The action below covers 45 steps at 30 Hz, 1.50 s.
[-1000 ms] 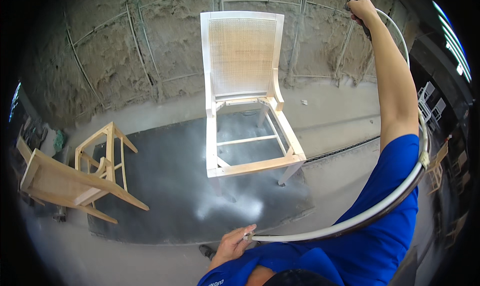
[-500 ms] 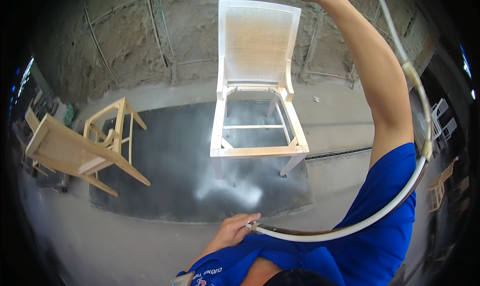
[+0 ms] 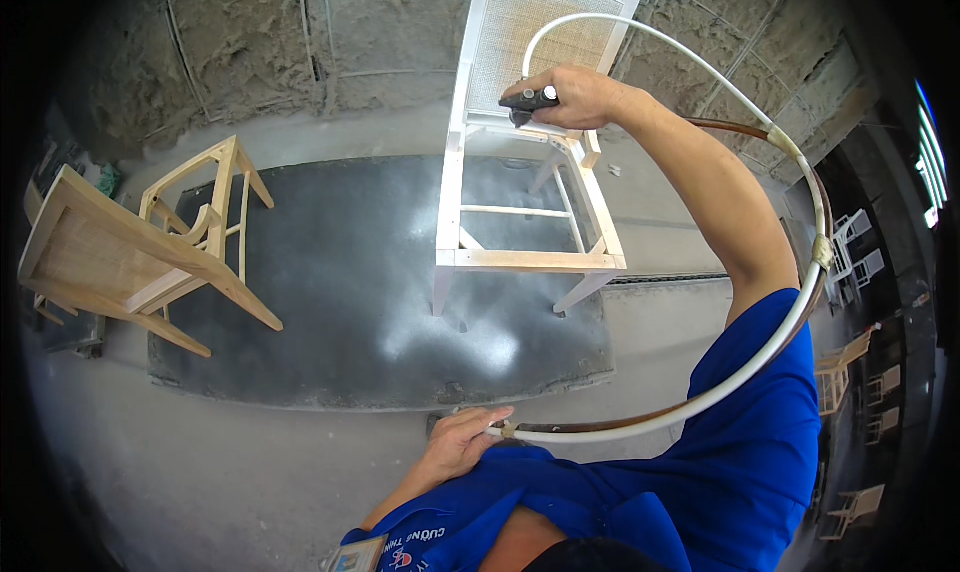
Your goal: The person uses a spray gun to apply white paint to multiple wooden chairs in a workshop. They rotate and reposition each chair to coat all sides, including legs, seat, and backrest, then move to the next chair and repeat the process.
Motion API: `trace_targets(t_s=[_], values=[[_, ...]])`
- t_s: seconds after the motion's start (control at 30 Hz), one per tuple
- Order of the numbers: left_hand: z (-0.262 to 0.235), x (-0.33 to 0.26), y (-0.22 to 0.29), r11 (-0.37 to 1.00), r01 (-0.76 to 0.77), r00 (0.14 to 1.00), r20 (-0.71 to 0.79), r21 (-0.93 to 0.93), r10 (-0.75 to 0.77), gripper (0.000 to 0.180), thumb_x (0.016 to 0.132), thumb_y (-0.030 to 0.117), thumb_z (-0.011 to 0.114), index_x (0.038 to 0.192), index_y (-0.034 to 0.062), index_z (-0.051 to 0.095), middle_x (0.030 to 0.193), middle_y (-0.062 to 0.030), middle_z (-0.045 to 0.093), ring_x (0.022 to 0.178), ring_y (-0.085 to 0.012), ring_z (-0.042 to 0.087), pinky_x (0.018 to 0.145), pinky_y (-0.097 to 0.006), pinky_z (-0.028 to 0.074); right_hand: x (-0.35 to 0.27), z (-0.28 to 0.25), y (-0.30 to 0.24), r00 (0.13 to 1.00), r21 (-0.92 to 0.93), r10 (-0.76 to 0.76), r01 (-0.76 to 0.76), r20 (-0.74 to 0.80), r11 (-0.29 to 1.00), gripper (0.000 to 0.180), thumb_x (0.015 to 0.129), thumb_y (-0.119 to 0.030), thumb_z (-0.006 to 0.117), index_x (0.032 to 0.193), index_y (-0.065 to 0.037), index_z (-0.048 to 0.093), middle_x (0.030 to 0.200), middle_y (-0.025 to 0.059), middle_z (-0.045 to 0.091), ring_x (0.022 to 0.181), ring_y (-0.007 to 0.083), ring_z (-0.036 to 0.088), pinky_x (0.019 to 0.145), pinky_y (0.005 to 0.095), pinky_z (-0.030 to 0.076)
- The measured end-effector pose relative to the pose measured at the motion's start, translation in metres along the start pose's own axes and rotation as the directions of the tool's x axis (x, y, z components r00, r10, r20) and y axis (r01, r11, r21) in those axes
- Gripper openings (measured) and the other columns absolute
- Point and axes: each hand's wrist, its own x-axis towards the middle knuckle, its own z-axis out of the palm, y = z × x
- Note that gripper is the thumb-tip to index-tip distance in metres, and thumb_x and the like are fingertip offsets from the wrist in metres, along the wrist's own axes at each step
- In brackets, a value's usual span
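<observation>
A chair frame (image 3: 530, 259) with a woven back panel and no seat stands ahead of me, partly coated white with bare wood on its seat rails. My right hand (image 3: 582, 98) grips a dark spray gun (image 3: 530, 100), held in front of the lower part of the chair's back and hiding some of it. From the gun a white hose (image 3: 735, 375), paired with a brownish one, loops round my right arm and comes back across my body. Close to my waist, my left hand (image 3: 458, 448) is closed around the hoses near a taped joint.
The chair stands on a dark, overspray-marked board (image 3: 310, 302) on the floor. An uncoated wooden chair (image 3: 130, 252) stands at the left. Behind rises a rough, dusty wall (image 3: 400, 32) with thin strips. More chairs (image 3: 850, 372) line the right side.
My right hand has come down from above the chair's top right, bringing the spray gun into view before the backrest. The hose loop has swung with it; my left hand keeps its hold.
</observation>
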Motion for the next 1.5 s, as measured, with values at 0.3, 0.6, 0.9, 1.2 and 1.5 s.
trace_targets(t_s=[0.3,0.6,0.9,1.2,1.5], values=[[0.002,0.005,-0.006,0.994,0.005,0.999,0.039,-0.109,-0.001,0.047,0.088,0.001,0.07,0.134,0.0086,0.067,0.123,-0.0162,0.072,0.11,-0.0341,0.07,0.092,-0.039,0.055,-0.013,-0.102,0.002,0.817,-0.379,-0.072,-0.186,-0.572,0.907,0.047,0.098,-0.01,0.064,0.141,-0.027,0.063,0.116,0.013,0.076,0.098,0.026,0.076,0.092,0.0418,0.061],[0.067,0.035,-0.001,0.998,-0.04,0.999,-0.004,-0.056,0.04,0.045,0.088,0.001,0.07,0.133,0.009,0.068,0.115,-0.0157,0.072,0.097,-0.0317,0.07,0.086,-0.038,0.055,-0.073,-0.054,0.007,0.993,-0.182,0.029,-0.05,-0.118,0.982,0.047,0.094,-0.009,0.067,0.139,-0.022,0.064,0.117,0.0149,0.075,0.104,0.0296,0.074,0.1,0.0422,0.057],[0.125,0.054,-0.003,0.995,-0.085,0.99,-0.121,-0.05,0.079,0.042,0.087,0.0,0.07,0.129,0.0053,0.069,0.101,-0.0149,0.072,0.087,-0.0308,0.069,0.079,-0.036,0.055,-0.12,-0.059,0.048,0.989,-0.305,0.121,-0.142,-0.089,0.942,0.051,0.095,-0.007,0.059,0.142,-0.028,0.061,0.116,0.0147,0.075,0.106,0.0314,0.072,0.098,0.0437,0.058],[0.14,0.062,-0.003,0.996,-0.095,0.989,-0.111,0.004,0.094,0.04,0.089,-0.002,0.068,0.128,0.0051,0.069,0.106,-0.015,0.074,0.088,-0.0307,0.07,0.079,-0.036,0.056,-0.132,-0.082,0.07,0.853,-0.348,0.265,-0.44,-0.449,0.828,0.047,0.099,-0.016,0.061,0.142,-0.035,0.06,0.116,0.0135,0.075,0.106,0.0308,0.073,0.095,0.0449,0.059],[0.138,0.064,0.001,0.994,-0.105,0.984,-0.142,0.038,0.109,0.037,0.09,0.0,0.068,0.127,0.0047,0.07,0.106,-0.0154,0.074,0.088,-0.0308,0.071,0.079,-0.036,0.056,-0.137,-0.034,0.065,0.999,-0.192,0.044,-0.038,0.025,0.981,0.051,0.095,-0.007,0.065,0.141,-0.03,0.062,0.108,0.0141,0.077,0.096,0.0294,0.076,0.097,0.0437,0.059]])
